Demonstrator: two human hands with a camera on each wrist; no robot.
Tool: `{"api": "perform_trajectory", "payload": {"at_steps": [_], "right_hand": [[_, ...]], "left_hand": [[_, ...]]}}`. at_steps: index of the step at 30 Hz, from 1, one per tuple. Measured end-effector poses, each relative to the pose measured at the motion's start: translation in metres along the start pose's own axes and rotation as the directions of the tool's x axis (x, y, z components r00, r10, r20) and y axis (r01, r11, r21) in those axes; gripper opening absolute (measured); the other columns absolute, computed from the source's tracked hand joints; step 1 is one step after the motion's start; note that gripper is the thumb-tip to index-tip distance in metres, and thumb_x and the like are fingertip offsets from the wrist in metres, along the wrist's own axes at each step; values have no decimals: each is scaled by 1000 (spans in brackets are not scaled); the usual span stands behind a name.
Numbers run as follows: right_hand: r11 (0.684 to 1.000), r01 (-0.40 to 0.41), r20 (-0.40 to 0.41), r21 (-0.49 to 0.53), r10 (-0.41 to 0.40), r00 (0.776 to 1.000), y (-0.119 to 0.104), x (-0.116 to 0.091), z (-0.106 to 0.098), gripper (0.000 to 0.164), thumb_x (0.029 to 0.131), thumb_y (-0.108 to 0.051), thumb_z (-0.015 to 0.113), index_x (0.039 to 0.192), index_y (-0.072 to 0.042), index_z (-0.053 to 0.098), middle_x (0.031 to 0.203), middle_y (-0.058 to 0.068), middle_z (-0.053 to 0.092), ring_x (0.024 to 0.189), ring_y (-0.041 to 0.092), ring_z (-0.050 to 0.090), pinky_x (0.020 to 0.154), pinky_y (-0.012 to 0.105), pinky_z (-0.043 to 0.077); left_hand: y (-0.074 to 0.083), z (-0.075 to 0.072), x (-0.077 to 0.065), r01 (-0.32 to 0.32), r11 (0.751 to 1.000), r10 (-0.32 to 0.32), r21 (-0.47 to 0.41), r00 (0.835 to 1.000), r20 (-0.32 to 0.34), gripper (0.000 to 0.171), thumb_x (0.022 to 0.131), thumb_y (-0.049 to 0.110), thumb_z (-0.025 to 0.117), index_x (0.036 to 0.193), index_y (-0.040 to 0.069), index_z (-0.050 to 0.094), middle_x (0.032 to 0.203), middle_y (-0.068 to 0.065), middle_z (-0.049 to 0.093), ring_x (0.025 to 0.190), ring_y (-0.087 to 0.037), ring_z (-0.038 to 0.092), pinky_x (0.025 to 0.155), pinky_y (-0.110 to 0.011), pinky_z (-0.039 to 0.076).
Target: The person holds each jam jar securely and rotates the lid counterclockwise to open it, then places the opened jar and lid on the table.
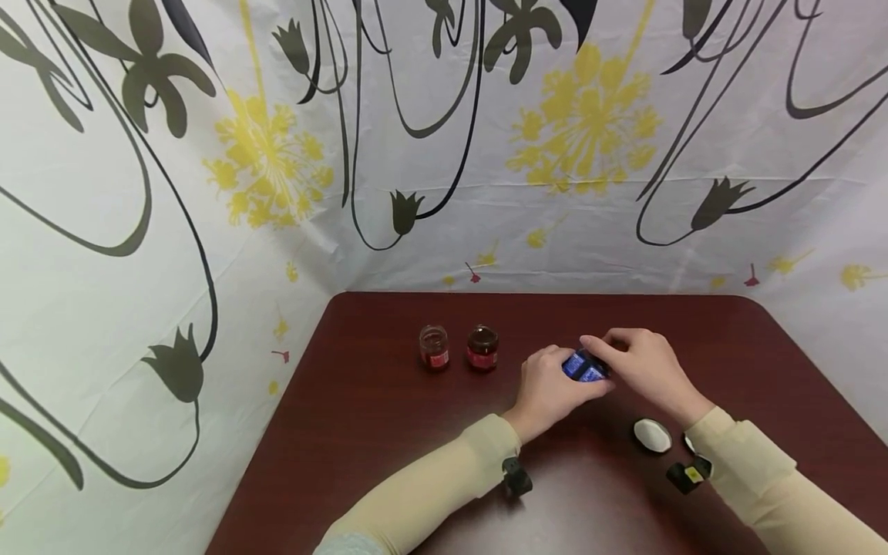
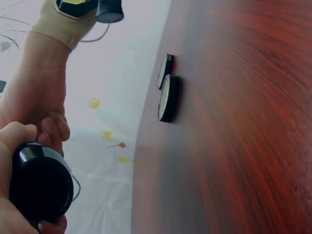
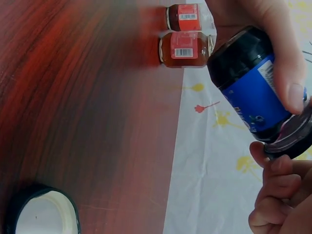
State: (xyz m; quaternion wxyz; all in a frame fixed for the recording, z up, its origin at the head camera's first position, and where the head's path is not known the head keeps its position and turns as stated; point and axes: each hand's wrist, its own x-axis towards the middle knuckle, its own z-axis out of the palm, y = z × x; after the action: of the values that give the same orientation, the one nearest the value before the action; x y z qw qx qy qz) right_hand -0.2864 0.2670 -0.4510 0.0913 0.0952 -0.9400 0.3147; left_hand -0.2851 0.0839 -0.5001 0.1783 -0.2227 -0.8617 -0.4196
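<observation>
A jar with dark contents and a blue label (image 3: 256, 100) is gripped by my left hand (image 1: 551, 389), fingers and thumb wrapped round its sides. It is held tilted over the table, and the left wrist view shows its dark base (image 2: 41, 187). My right hand (image 1: 648, 370) pinches a dark lid (image 3: 295, 144) at the jar's mouth. In the right wrist view the lid sits at a slant there, with a pale inner band showing. Thumb and curled fingertips of the right hand are at the lid's edge.
Two red-labelled glass jars (image 1: 435, 351) (image 1: 482, 351) stand without lids left of my hands. Two dark-rimmed lids (image 1: 652, 435) (image 2: 165, 70) lie white side up near my right forearm. The dark wooden table (image 1: 361, 432) meets patterned cloth (image 1: 444, 154) behind.
</observation>
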Motion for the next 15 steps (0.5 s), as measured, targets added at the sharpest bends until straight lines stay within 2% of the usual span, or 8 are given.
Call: {"api": "perform_trajectory", "payload": {"at_steps": [5,15], "right_hand": [[999,-22,-44,24,23,999,-2,-2,-2,47,91,-66,61,73,-23,70,64,-3,62,61,20,55,52,33,43],[989,-61,-54,132,69,996,-3,-5,-2,43,91,-62,65,77,-22,72,68,2,63,64,22,54,53,34,43]], "left_hand": [[3,-1,1,30,998,-29,-47,999,16,44,72,66,81,83,25,70,78,20,59,72,4,51,63,-17,40],[8,-3,0,48,994,-45,-96,998,35,43,72,65,81,85,25,71,78,21,60,69,5,51,59,-16,41]]}}
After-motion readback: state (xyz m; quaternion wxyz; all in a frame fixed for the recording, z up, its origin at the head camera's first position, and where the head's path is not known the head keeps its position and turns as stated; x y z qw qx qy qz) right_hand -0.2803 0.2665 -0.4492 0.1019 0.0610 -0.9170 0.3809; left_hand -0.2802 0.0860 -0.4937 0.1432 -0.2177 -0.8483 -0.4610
